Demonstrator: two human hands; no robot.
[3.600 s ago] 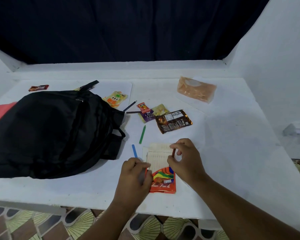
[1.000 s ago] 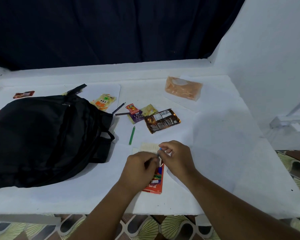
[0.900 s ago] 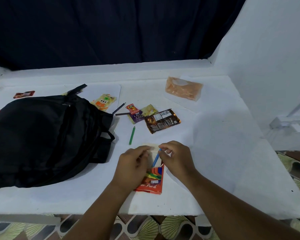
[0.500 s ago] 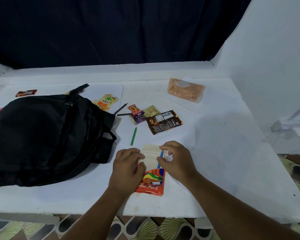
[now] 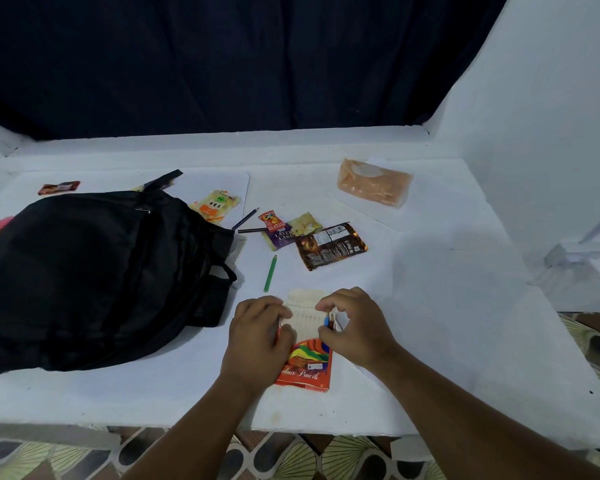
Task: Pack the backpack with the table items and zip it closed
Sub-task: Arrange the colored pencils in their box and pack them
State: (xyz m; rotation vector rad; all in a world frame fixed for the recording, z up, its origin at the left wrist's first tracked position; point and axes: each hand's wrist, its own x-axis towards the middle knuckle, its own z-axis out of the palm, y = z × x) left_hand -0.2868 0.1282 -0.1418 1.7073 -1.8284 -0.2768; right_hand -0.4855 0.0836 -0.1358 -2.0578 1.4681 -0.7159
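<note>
I'm looking at a white desk against a dark curtain, white wall on the right, patterned tile floor below, I think.

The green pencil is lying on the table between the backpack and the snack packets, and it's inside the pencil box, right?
Not quite. In the head view the green pencil does lie on the table between the backpack and the snack packets, but outside the pencil box, loose beyond it.
</note>
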